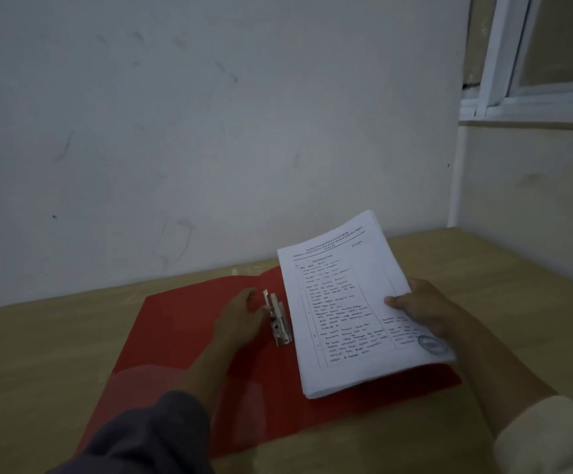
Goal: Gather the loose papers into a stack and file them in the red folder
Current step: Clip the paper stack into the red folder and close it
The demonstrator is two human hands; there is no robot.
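- I see the stack of papers [353,302] gathered into one block and held tilted over the right half of the red folder [182,340], its printed top sheet facing up.
- My right hand [422,311] grips the stack at its right edge, with the thumb pressed on the top sheet and the fingers curled underneath.
- The red folder lies open and flat near the middle of the surface [38,354], its far edge close to the surface's back edge.
- A metal fastener [278,321] sits along the folder's centre fold, just left of the stack, with one strip lifted.
- My left hand [240,319] reaches across the folder's left half with its fingertips at the fastener; I cannot tell whether they pinch it or only touch it.
- A dark sleeve [148,436] covers the left forearm and a cream cuff [552,436] the right.
- Behind the surface stands a scuffed white wall [210,131], with a white window frame [504,63] at the upper right.
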